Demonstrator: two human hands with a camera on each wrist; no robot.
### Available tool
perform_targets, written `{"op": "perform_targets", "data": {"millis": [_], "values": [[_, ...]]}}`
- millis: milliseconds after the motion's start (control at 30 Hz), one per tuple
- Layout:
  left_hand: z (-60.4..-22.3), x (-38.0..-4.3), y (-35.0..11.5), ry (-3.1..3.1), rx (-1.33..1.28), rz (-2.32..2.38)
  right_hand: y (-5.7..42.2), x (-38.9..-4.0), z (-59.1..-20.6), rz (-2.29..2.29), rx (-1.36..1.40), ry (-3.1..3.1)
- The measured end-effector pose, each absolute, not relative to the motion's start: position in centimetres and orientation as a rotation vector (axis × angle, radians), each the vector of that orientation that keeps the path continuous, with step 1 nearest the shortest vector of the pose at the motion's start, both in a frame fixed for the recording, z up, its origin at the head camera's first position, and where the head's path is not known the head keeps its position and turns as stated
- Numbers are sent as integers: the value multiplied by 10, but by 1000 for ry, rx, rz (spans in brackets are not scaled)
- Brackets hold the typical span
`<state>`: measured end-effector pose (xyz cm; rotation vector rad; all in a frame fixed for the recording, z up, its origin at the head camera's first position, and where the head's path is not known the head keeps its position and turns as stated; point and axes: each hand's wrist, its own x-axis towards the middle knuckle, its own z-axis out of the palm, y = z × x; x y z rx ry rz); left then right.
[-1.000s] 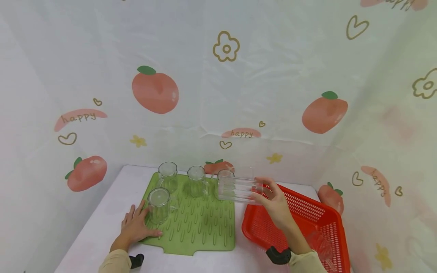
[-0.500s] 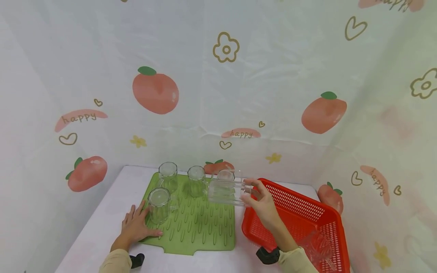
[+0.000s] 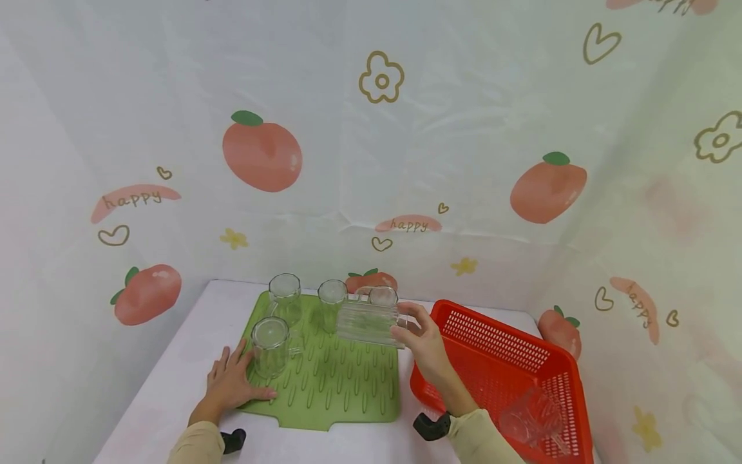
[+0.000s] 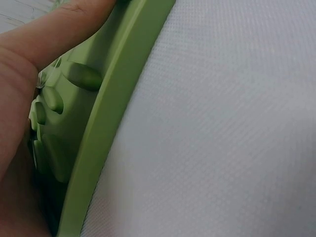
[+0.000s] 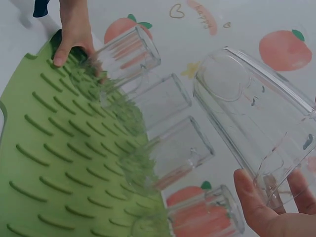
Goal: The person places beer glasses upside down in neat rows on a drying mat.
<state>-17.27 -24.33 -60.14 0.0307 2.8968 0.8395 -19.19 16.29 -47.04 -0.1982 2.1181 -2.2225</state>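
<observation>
My right hand [image 3: 422, 338] grips a clear glass mug [image 3: 368, 323] that lies on its side in the air above the right part of the green drying mat [image 3: 342, 399]. In the right wrist view, the thumb and fingers pinch the handle [image 5: 270, 190] at the mug's lower side. My left hand [image 3: 228, 383] rests with spread fingers on the mat's left front edge, thumb lying on the mat. Close to those fingers stands a glass mug [image 3: 270, 351]. Along the mat's back stand a left mug [image 3: 285, 299], a middle mug [image 3: 332, 303] and a right mug [image 3: 384, 296], the last partly hidden.
A red perforated plastic basket [image 3: 498, 325] stands right of the mat, with clear glassware [image 3: 530, 419] in its front right part. White patterned cloth [image 3: 464, 142] rises behind and at the sides. The white tabletop [image 3: 156, 386] shows left of the mat.
My right hand has carried the held mug leftward, from beside the basket's edge to over the mat. My left hand stays in place on the mat.
</observation>
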Motion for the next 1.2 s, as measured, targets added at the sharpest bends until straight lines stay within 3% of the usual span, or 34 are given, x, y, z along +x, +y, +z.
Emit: {"op": "perform_targets", "data": {"millis": [467,1000,1200], "values": [[-608,-179,-238,2900,47,792,143,-199,-498,-2299,-182,2035],[-602,-173,-246,2969,55,836,119,-196,-503,-2319,-208,1968],[-589,-170,-256,2878,69,1079,115,-197,-504,-2301,-201,1959]]}}
